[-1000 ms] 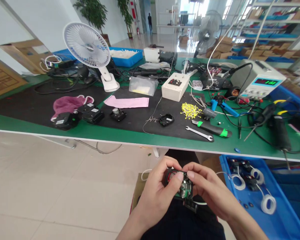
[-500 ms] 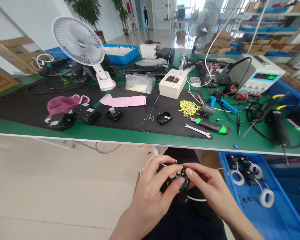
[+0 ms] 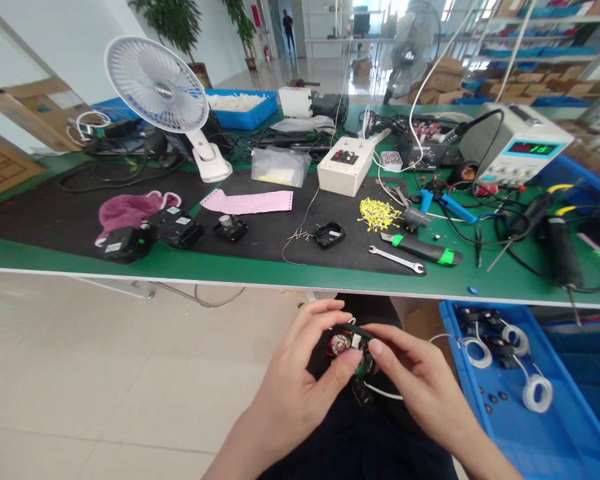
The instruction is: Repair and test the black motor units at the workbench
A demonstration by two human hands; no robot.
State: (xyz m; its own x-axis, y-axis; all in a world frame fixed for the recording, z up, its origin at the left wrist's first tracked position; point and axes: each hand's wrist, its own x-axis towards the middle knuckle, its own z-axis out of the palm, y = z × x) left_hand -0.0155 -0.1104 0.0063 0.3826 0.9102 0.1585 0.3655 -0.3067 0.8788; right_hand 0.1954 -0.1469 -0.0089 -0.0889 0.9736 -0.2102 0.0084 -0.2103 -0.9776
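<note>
Left hand (image 3: 300, 370), lower centre of frame, grasps left side of small black device (image 3: 354, 343), thumb pressed over open insides. Device sits lower centre, above lap (image 3: 360, 443), below front edge of surface (image 3: 250, 268). Likely risk: loose part drops to floor (image 3: 130, 373) if grip slips or device tips. Open face points up toward camera; long axis seems slanted, upper left to lower right, ends partly covered. White cable (image 3: 384, 393) could snag, tugging device. Right hand (image 3: 423, 370) pinches right side.
</note>
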